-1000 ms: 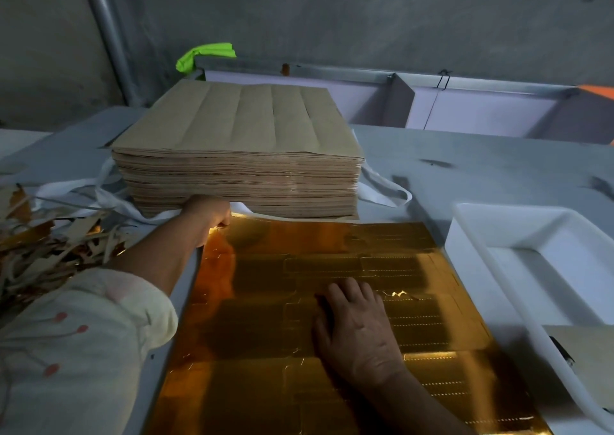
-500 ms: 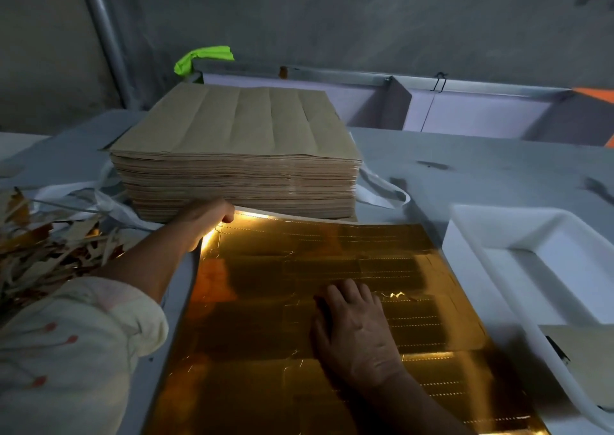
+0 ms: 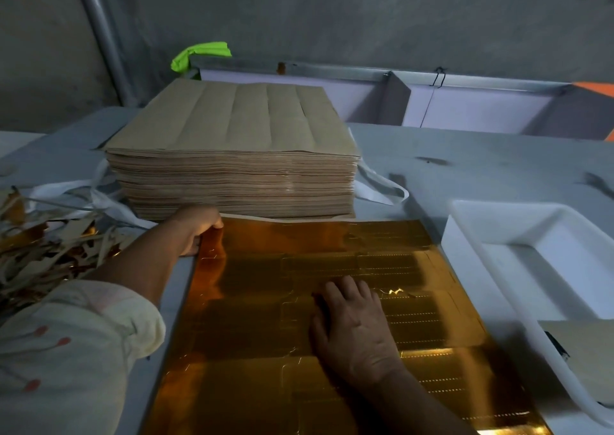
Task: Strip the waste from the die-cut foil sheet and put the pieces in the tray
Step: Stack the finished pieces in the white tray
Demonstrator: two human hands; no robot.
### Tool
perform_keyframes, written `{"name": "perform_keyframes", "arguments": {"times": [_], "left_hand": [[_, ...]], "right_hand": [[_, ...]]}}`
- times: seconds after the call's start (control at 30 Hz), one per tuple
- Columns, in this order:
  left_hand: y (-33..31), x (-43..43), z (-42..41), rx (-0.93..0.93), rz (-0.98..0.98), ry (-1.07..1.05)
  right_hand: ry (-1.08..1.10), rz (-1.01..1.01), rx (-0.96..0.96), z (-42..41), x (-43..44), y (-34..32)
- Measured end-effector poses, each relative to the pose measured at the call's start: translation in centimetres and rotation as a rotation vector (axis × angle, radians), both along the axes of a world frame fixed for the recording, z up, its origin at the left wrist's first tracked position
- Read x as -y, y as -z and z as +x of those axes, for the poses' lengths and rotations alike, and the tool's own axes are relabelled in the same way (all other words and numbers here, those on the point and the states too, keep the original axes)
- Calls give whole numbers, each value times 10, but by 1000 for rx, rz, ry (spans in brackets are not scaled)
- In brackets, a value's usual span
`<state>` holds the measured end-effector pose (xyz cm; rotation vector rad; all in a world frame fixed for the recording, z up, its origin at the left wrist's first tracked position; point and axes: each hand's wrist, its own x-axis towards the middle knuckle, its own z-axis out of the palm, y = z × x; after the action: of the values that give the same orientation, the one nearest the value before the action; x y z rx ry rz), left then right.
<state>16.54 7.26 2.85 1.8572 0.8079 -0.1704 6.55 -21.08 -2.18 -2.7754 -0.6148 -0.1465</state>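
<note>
bench (image 3: 465, 165) first: grey top, not much different from a sec ago. big brown paper stack (image 3: 232, 155) sits at the back, touching or nearly touching the far edge of the gold foil sheet (image 3: 265, 301), which lies flat in front of me w/ die-cut lines all over it. white tray (image 3: 491, 235) is just beside the sheet on the right; the part i can see holds no gold pieces, only a tan card at its near end. scrap pile (image 3: 43, 255) of strips is off to the left.

what changed: the far left corner of the sheet. a sec ago it lay flat, half a sec ago it was lifting and catching light, now the whole far edge is peeled up a bit and i can see its pale underside along the stack. so i read this as the start of stripping, waste border coming away first, nothing freed yet.

left hand (image 3: 196, 227): fingers pinching that far left corner, thumb on top, rest curled under, can't see them fully. right hand (image 3: 352, 328): same spot as before, palm down mid-sheet, fingers pressed together and flat, pinning the sheet so the pieces stay put while the edge pulls.

risk imo: thin foil could tear at the nicks if pulled too fast.
</note>
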Motion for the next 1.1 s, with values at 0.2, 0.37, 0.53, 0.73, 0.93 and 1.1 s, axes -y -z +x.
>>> {"name": "perform_keyframes", "arguments": {"times": [0.2, 0.37, 0.53, 0.73, 0.93, 1.1], "left_hand": [[-1, -2, -4, -72, 70, -5], [5, 3, -2, -31, 82, -54], [7, 4, 2, -7, 107, -90], [7, 2, 7, -10, 116, -87], [8, 4, 5, -22, 292, -33], [4, 9, -4, -34, 531, 94]], "right_hand": [[3, -5, -1, 2, -1, 1], [0, -9, 25, 1, -1, 1], [4, -12, 44, 2, -2, 2], [-9, -11, 36, 6, -4, 1], [-1, -6, 23, 7, -4, 0], [2, 6, 4, 7, -5, 0]]}}
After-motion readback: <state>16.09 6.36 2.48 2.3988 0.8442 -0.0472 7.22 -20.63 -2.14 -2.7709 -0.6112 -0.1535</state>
